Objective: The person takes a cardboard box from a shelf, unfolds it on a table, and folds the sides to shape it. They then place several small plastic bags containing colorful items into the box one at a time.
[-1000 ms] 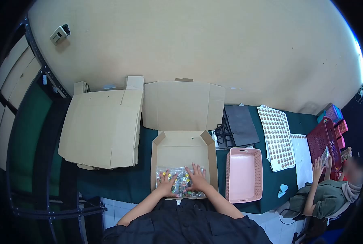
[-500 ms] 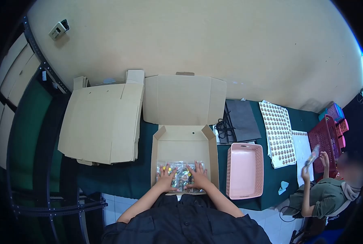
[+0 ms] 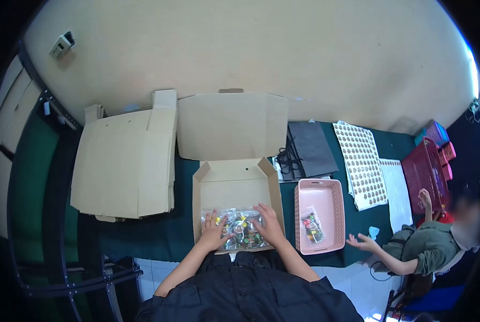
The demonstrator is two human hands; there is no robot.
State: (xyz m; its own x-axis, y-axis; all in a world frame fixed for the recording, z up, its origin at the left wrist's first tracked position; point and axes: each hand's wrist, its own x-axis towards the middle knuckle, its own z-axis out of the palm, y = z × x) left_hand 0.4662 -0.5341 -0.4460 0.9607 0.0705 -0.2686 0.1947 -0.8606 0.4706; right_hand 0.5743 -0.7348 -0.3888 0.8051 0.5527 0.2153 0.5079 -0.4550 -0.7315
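An open cardboard box [image 3: 229, 185] stands before me, its lid [image 3: 232, 123] raised toward the wall. Clear plastic bags with small colourful pieces [image 3: 240, 228] lie side by side in the near half of the box. My left hand [image 3: 212, 232] rests on the left part of these bags, fingers spread. On the right, my right hand [image 3: 269, 226] is at the bags' edge beside the box's right wall, its fingers apart. Neither hand grips anything. What lies under the palms is hidden.
Right of the box, a pink basket [image 3: 336, 214] holds one filled plastic bag [image 3: 312, 225]. A co-worker's hand [image 3: 364, 243] is beside it. Flat cardboard boxes [image 3: 124, 166] are stacked left. Black paper bags [image 3: 314, 150] and sticker sheets [image 3: 361, 166] lie behind the basket.
The co-worker's bag of pieces has gone into the pink basket, and that hand is now open beside it. My right hand has shifted toward the box's right wall. The view has turned slightly.
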